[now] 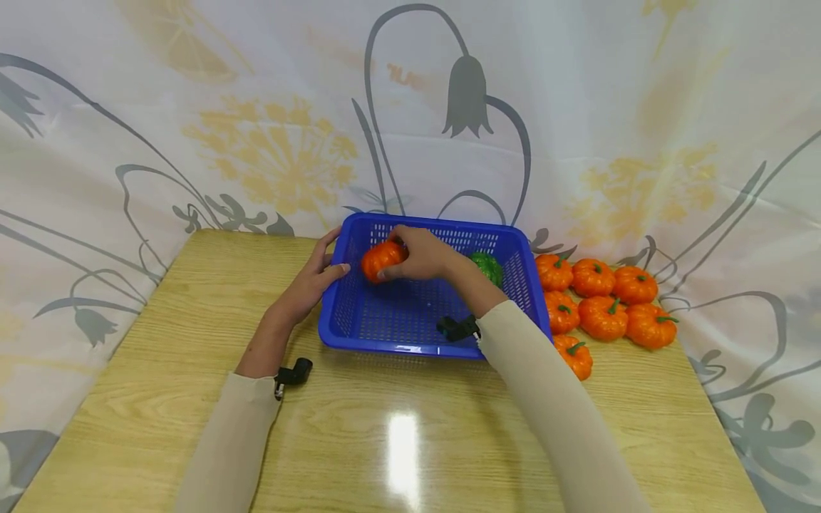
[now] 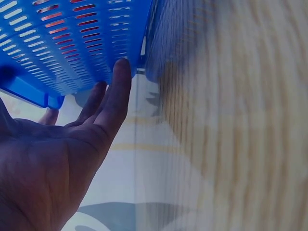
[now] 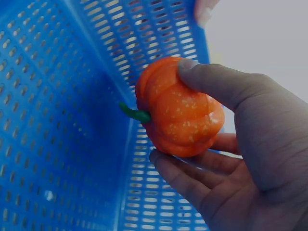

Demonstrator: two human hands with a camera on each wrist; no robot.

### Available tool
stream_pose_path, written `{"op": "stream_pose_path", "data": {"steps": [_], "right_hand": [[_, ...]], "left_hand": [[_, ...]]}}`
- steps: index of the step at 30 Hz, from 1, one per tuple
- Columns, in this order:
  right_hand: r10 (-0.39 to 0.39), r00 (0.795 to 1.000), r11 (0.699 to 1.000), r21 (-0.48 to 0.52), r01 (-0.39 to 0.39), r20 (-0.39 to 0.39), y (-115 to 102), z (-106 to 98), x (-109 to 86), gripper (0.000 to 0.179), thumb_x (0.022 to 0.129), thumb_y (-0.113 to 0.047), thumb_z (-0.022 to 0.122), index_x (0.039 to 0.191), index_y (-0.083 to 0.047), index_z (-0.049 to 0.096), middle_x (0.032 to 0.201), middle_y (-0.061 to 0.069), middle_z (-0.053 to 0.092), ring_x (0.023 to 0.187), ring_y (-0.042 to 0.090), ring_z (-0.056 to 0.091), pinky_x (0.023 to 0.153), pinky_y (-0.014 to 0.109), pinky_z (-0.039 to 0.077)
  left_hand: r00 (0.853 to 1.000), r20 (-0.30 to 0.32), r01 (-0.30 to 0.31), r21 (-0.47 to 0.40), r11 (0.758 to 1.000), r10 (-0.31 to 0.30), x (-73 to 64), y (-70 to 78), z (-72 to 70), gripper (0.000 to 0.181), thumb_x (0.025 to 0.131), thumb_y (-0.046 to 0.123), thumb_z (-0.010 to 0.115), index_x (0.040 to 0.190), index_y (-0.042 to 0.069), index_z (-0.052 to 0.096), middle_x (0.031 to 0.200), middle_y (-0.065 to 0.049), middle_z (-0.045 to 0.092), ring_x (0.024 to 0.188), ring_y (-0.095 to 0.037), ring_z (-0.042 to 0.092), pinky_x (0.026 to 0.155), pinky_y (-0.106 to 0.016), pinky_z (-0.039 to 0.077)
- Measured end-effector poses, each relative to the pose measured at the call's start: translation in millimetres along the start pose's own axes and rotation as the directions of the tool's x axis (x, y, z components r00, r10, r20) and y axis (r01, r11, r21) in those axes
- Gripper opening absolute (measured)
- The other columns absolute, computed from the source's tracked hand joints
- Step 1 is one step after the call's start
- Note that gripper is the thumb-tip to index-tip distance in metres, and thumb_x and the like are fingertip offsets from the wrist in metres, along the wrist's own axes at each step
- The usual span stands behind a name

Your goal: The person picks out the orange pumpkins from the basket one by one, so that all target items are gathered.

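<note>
Inside the blue plastic basket (image 1: 410, 349), near its left end, my right hand (image 1: 423, 254) holds a small orange pumpkin (image 1: 380, 262). The right wrist view shows the thumb on one side of that pumpkin (image 3: 180, 108) and the fingers on the other, its green stem pointing away from the palm. My left hand (image 1: 312, 281) grips the left end of the basket, thumb over the rim and fingers along the outer wall, as the left wrist view of the hand (image 2: 62, 144) shows. At the basket's right end lies a dark green ribbed object (image 1: 487, 268), partly hidden by the right arm.
Several orange pumpkins (image 1: 603, 318) with green stems sit on the wooden table (image 1: 160, 370) just right of the basket. Behind the table hangs a pale curtain (image 1: 288, 85) with a flower print. A dark wrist camera (image 1: 296, 371) is strapped to each arm.
</note>
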State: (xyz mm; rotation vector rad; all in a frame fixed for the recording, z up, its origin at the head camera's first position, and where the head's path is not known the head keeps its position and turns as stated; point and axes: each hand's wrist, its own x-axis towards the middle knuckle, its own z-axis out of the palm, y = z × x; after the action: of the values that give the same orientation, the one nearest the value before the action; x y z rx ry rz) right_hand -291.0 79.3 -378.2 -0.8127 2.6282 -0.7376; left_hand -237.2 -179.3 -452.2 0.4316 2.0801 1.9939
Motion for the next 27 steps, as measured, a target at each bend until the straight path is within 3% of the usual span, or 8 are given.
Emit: {"op": "stream_pose_path", "data": {"steps": [7, 12, 27], "right_hand": [[-0.062, 0.996, 0.995, 0.068, 0.066, -0.058, 0.6, -14.4, -14.0, 0.073, 0.09, -0.039, 0.083, 0.148, -0.005, 0.056, 0.14, 0.012, 0.063, 0.117, 0.027, 0.064, 0.102, 0.043, 0.056], [-0.101, 0.989, 0.987, 0.115, 0.113, -0.103, -3.7, -25.0, -28.0, 0.075, 0.09, -0.035, 0.084, 0.15, -0.002, 0.054, 0.141, 0.014, 0.063, 0.117, 0.03, 0.065, 0.103, 0.044, 0.056], [-0.115, 0.96, 0.962, 0.212, 0.171, -0.255, -6.3, -33.4, -74.6, 0.069, 0.093, -0.028, 0.083, 0.152, -0.005, 0.055, 0.142, 0.013, 0.059, 0.123, 0.029, 0.064, 0.106, 0.045, 0.055]], "left_hand": [[1.0, -0.002, -0.006, 0.007, 1.0, 0.006, -0.4, -1.8, -0.2, 0.078, 0.108, 0.018, 0.051, 0.172, 0.03, 0.007, 0.158, -0.03, 0.041, 0.131, -0.055, 0.057, 0.092, -0.044, 0.062], [1.0, -0.003, -0.001, 0.007, 1.0, 0.001, -0.4, -2.2, -0.5, 0.078, 0.108, 0.018, 0.052, 0.172, 0.031, 0.008, 0.158, -0.029, 0.042, 0.131, -0.053, 0.057, 0.093, -0.047, 0.062], [1.0, -0.001, -0.003, -0.02, 1.0, 0.003, 1.5, -0.1, 0.7, 0.079, 0.108, 0.017, 0.051, 0.172, 0.031, 0.007, 0.156, -0.03, 0.043, 0.127, -0.054, 0.059, 0.085, -0.038, 0.063]]}}
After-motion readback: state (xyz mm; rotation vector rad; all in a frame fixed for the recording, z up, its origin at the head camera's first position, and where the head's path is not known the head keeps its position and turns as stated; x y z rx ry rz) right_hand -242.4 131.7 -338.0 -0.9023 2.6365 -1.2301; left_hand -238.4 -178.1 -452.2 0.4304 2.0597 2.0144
